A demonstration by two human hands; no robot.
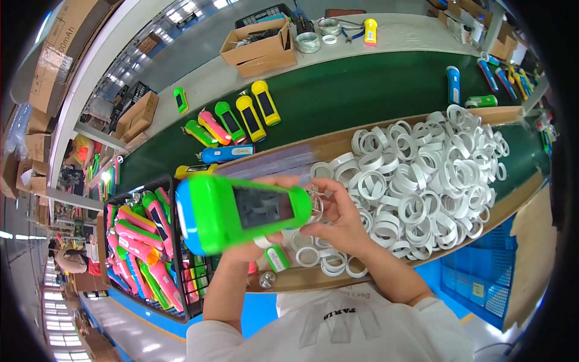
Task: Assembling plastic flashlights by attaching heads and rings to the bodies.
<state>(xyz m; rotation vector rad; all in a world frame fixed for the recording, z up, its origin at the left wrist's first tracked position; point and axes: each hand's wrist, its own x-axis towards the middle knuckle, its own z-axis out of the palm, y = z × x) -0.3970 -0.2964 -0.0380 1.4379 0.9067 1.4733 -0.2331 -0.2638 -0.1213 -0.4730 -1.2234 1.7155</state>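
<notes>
A bright green flashlight (211, 214) with a dark solar panel and a blue end is lifted close to the camera, its wide end blurred. My left hand (244, 250) is closed round it from below and behind, mostly hidden by it. My right hand (344, 223) pinches a clear round lens piece (316, 205) at the flashlight's narrow end; whether the two are joined I cannot tell. White plastic rings (404, 193) lie heaped in a long cardboard tray (319, 145) under and right of my hands. A small reflector cup (267, 279) sits near the tray's front edge.
At left, a black crate (175, 241) is full of pink, green and blue flashlights. More flashlights (250, 117) lie on the green conveyor belt (362, 84) beyond the tray. An open cardboard box (259, 51) and tape rolls (308, 42) stand on the far ledge. A blue basket (476, 274) is at lower right.
</notes>
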